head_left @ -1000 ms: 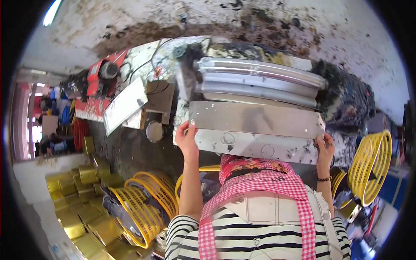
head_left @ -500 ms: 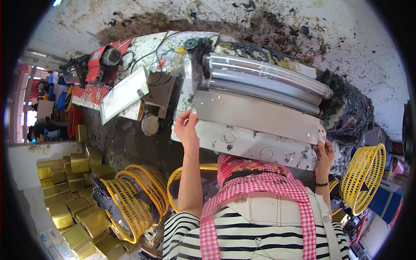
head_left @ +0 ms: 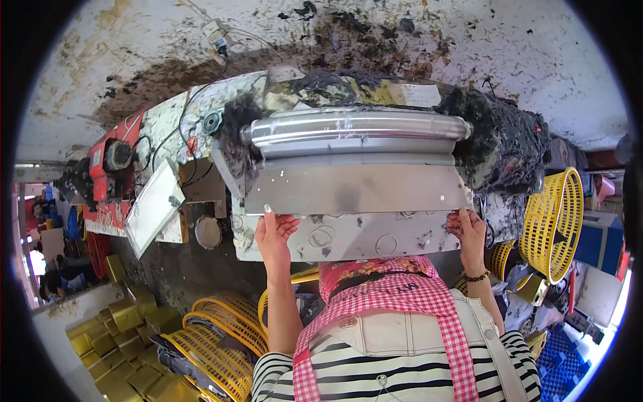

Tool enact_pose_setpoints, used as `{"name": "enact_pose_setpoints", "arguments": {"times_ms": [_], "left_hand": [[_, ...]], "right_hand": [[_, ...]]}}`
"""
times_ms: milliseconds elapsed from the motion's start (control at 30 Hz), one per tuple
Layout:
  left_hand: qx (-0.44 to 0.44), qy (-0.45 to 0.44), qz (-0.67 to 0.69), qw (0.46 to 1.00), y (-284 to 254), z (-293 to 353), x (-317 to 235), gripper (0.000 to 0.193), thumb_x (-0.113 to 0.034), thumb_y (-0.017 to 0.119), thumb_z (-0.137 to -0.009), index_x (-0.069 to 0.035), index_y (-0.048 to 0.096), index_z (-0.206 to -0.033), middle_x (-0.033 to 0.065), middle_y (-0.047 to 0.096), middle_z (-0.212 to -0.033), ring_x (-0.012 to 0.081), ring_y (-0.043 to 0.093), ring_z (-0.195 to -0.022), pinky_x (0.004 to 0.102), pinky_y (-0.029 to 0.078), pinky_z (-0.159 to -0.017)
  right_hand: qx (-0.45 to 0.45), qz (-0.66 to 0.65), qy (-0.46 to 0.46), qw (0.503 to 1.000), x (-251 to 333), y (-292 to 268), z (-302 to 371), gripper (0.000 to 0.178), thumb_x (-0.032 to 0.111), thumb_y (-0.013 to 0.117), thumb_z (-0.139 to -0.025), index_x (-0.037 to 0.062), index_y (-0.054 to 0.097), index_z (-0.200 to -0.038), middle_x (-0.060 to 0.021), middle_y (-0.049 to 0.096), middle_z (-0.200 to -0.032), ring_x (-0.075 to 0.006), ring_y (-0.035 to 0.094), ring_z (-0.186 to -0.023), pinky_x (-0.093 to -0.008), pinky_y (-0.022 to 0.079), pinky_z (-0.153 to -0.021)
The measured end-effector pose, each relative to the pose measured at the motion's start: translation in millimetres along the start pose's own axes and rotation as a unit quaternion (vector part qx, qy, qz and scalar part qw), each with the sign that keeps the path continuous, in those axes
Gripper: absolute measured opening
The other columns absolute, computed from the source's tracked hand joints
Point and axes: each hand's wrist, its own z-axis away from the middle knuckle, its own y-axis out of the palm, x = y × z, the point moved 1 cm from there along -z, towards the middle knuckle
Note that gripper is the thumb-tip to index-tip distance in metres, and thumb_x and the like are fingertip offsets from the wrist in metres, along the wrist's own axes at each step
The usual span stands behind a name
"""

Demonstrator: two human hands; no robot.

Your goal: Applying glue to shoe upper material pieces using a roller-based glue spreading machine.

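Left hand (head_left: 273, 231) and right hand (head_left: 469, 230) each clamp a lower corner of the metal sheet (head_left: 355, 189) below 1 grimy roller (head_left: 355, 127); stained wall (head_left: 536, 60) behind, yellow baskets (head_left: 549, 221) beside.

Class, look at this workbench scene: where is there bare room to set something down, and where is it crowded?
Free: the flat grey metal sheet between the left hand and right hand, below the shiny steel roller. Crowded: yellow wire baskets lower left, yellow plastic basket right.

A small metalworking workshop. A grimy roller machine (head_left: 355, 130) clogged with black grease stands on a stained concrete floor (head_left: 536, 53). Around it lie yellow wire baskets (head_left: 552, 221), stacked gold tins (head_left: 127, 348) and a red motor (head_left: 110, 161).
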Motion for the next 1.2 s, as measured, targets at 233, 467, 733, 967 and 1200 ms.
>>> {"name": "enact_pose_setpoints", "arguments": {"times_ms": [233,467,733,967,1200], "left_hand": [[0.005,0.0,0.04,0.999,0,-1,5,0.029,-0.029,0.046,-0.092,0.0,0.05,-0.087,0.0127,0.06,-0.072,0.0217,0.061,-0.065,0.0284,0.049,-0.061],[0.103,-0.157,-0.022,0.982,0,4,23,0.048,-0.041,0.032,-0.093,0.003,0.049,-0.098,0.0158,0.06,-0.08,0.0255,0.062,-0.069,0.0308,0.049,-0.062],[0.189,-0.184,-0.071,0.962,35,20,34,0.045,-0.035,0.031,-0.095,0.007,0.048,-0.098,0.0151,0.059,-0.076,0.0219,0.061,-0.066,0.0278,0.048,-0.06],[0.193,-0.229,-0.072,0.951,56,23,23,0.049,-0.04,0.03,-0.094,0.005,0.052,-0.097,0.0114,0.06,-0.072,0.0189,0.06,-0.063,0.0275,0.046,-0.059],[0.187,-0.256,-0.093,0.944,65,22,27,0.049,-0.043,0.03,-0.093,0.0,0.054,-0.093,0.0102,0.06,-0.072,0.0212,0.06,-0.064,0.0288,0.045,-0.061]], "right_hand": [[0.014,0.13,0.012,0.991,8,-18,-1,0.029,0.026,0.047,-0.091,-0.0012,0.057,-0.088,-0.0057,0.061,-0.075,-0.0091,0.057,-0.062,-0.021,0.046,-0.059],[-0.021,0.362,-0.285,0.887,81,19,7,0.014,0.001,0.058,-0.077,0.0013,0.061,-0.091,-0.0081,0.059,-0.075,-0.0129,0.057,-0.067,-0.0243,0.044,-0.061],[-0.19,0.521,-0.111,0.824,15,-55,-29,0.009,0.012,0.06,-0.075,0.0031,0.058,-0.075,-0.0108,0.059,-0.069,-0.0309,0.057,-0.057,-0.0355,0.045,-0.052],[-0.141,0.643,0.073,0.749,-66,-151,-84,0.054,0.02,0.074,-0.058,-0.0006,0.05,-0.102,-0.0197,0.05,-0.105,-0.0351,0.05,-0.1,-0.0385,0.044,-0.085],[-0.173,0.589,0.127,0.779,-79,-140,-45,0.06,0.024,0.073,-0.057,-0.0016,0.044,-0.102,-0.0218,0.048,-0.106,-0.0377,0.05,-0.099,-0.0408,0.043,-0.083]]}}
